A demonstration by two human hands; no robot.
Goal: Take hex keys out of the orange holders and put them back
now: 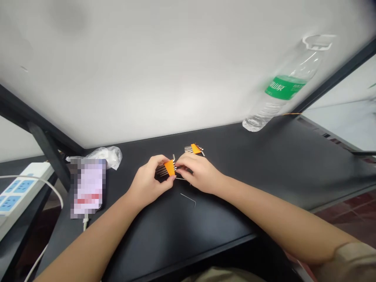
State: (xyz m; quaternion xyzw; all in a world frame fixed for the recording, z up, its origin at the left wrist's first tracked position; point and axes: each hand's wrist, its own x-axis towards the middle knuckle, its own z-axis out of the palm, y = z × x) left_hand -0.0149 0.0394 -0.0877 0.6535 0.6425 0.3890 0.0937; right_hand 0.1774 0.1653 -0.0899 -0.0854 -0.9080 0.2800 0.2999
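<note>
My left hand [152, 178] is closed around an orange hex key holder [169, 168], with several metal hex keys fanning out of it. My right hand [199, 172] pinches at the right side of that holder, where the bent key ends stick out; its fingertips hide exactly what they grip. A loose thin hex key [188, 198] lies on the black table just below my hands. Another thin rod shows partly beneath my right fingers. Behind my right hand rests a second orange hex key set [195, 149], filled with several keys.
A large clear water bottle [284, 88] with a green label stands at the back right against the white wall. On the left lie a phone [88, 188] with a white cable and a crumpled plastic bag [108, 156]. A power strip [22, 192] sits beyond the table's left edge.
</note>
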